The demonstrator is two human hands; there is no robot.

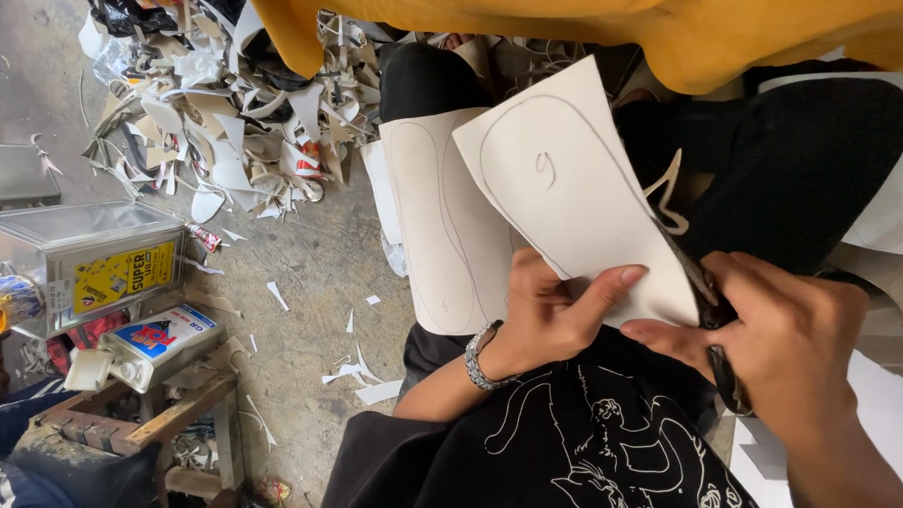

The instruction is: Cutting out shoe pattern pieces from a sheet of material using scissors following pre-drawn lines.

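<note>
Two hands busy, your left hand pinching white card sheet with pencilled sole outline, your right hand gripping dark scissors cutting its edge, scrap pile nearby

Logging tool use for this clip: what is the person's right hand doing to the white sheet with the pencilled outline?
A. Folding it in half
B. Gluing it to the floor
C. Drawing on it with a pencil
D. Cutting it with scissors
D: the right hand grips dark scissors whose blades meet the edge of the white sheet, while the left hand pinches the sheet's lower edge.
</note>
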